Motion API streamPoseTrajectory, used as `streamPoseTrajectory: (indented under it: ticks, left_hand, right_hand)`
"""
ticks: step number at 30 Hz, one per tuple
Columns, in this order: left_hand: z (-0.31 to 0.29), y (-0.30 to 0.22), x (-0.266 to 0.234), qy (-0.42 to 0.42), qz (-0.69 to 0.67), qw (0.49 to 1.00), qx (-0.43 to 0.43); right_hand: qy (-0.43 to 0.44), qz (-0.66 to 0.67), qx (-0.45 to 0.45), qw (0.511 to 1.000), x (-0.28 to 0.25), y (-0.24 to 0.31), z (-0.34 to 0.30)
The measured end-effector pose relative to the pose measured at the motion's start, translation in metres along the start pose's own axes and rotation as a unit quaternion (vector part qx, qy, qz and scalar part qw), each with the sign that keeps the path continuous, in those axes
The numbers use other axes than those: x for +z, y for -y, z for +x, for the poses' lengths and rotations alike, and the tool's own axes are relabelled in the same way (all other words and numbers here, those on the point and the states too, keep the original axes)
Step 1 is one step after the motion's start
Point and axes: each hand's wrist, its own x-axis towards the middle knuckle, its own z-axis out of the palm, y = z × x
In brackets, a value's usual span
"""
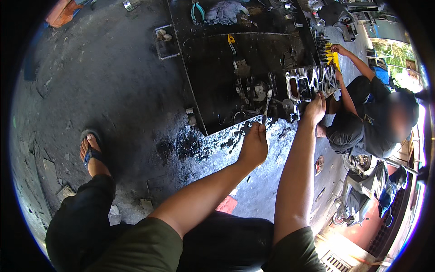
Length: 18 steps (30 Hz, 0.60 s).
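Note:
An engine block (pixel 294 86) lies on the dark, oily metal tray (pixel 204 104), with its row of large round openings facing up. My left hand (pixel 254 144) is closed around the lower end of a slim tool (pixel 268 103) with a pale, flattened metal head. That head reaches over the block's near left part, where dark fittings and a round cover sit. At the block's near right edge, my right hand (pixel 314 109) has its fingers curled against the metal. Part of its grip is hidden behind the hand itself.
A co-worker (pixel 369 118) crouches at the right, hands at a yellow holder (pixel 332 56) with dark rods. Yellow-handled pliers (pixel 232 43), teal-handled pliers (pixel 197 12) and a grey rag (pixel 224 12) lie farther back on the tray. Wet floor (pixel 199 154) borders its near edge. A motorcycle (pixel 358 195) stands right.

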Motion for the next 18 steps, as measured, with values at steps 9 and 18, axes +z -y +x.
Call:
streamPoseTrajectory:
  ticks: [9, 18]
  left_hand:
    - [0.014, -0.011, -0.005, 0.012, -0.041, 0.998, -0.056]
    - [0.044, -0.008, -0.022, -0.034, -0.104, 0.992, -0.069]
  right_hand:
    - [0.018, 0.016, -0.087, 0.996, 0.001, -0.016, 0.007]
    - [0.025, 0.061, 0.001, 0.998, 0.003, -0.011, 0.009]
